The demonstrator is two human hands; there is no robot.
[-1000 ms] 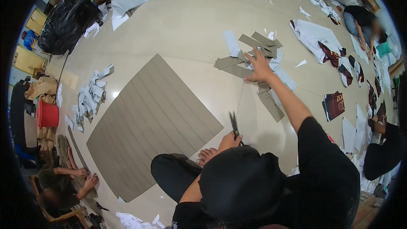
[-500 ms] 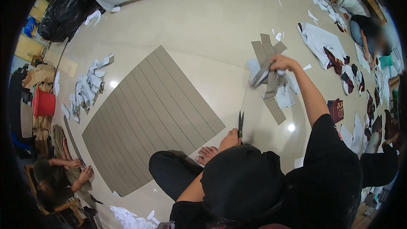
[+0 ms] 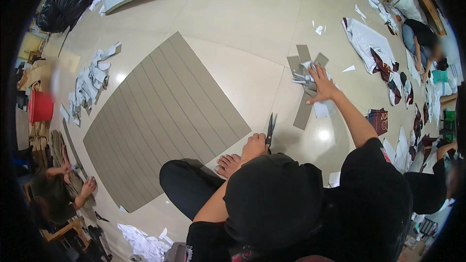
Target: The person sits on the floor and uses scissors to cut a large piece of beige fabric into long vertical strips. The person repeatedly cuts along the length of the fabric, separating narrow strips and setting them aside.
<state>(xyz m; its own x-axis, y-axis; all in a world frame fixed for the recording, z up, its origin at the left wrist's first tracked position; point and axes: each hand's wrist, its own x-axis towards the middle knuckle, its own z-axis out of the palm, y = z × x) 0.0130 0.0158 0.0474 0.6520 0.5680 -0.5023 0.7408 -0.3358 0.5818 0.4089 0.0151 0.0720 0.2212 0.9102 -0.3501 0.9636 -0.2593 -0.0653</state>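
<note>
My right hand (image 3: pixel 323 86) reaches out with its fingers spread over a loose heap of grey-brown and white strips (image 3: pixel 303 112), touching its upper part. Close to my bare foot (image 3: pixel 227 165), my left hand (image 3: pixel 254 147) is closed at the handles of dark scissors (image 3: pixel 271 130). The scissor blades point away from me and stand slightly apart. A large grey-brown sheet (image 3: pixel 165 116), marked with parallel dark lines, lies flat on the floor to the left of the scissors.
Crumpled pale strips (image 3: pixel 90 82) lie beyond the sheet's left side. White scraps (image 3: pixel 143 242) are at lower left. One person (image 3: pixel 53 189) works at far left, another (image 3: pixel 420 43) at upper right near white and maroon pieces (image 3: pixel 374 43). A red bucket (image 3: pixel 41 106) stands left.
My right hand has let the bundled strips down onto the heap and its fingers have spread. The scissor blades have parted a little. At the top, the pale sheet has moved lower to the left.
</note>
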